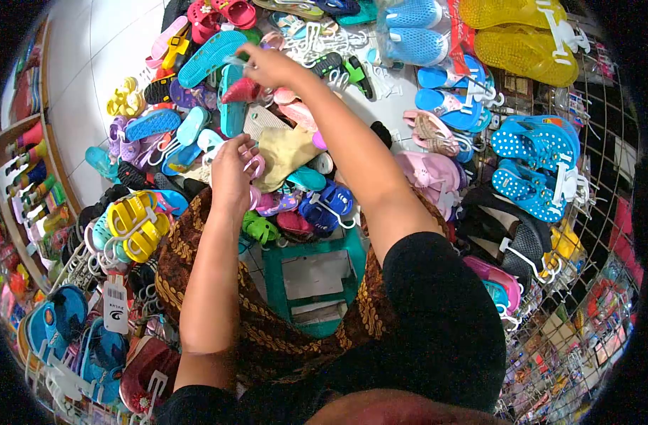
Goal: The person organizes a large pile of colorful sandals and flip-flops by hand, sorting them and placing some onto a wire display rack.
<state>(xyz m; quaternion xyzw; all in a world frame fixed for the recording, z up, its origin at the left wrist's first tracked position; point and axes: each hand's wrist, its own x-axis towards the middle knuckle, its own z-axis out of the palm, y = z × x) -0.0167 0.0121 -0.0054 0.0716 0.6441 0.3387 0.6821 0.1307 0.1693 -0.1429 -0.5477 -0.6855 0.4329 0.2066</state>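
Note:
My right hand (267, 67) reaches forward over the pile, its fingers pinched at a small whitish, translucent piece (237, 62). A teal sandal (211, 58), sole up, lies just left of those fingertips. Below them, a second teal sandal (232, 110) stands lengthwise, with a red pointed item (242, 91) across it. My left hand (233, 173) is lower in the pile, fingers curled beside a pale pink loop (255, 167); what lies inside them is hidden. Right of that hand are a pale yellow cloth-like piece (285, 152) and a teal shoe (306, 178).
Between my knees stands a green stool (274, 273). Yellow sandals (136, 227) and blue sandals (101, 354) are on the left. A wire grid (607, 156) at right carries dotted blue sandals (536, 145) on hangers. White floor tiles (115, 42) show at upper left.

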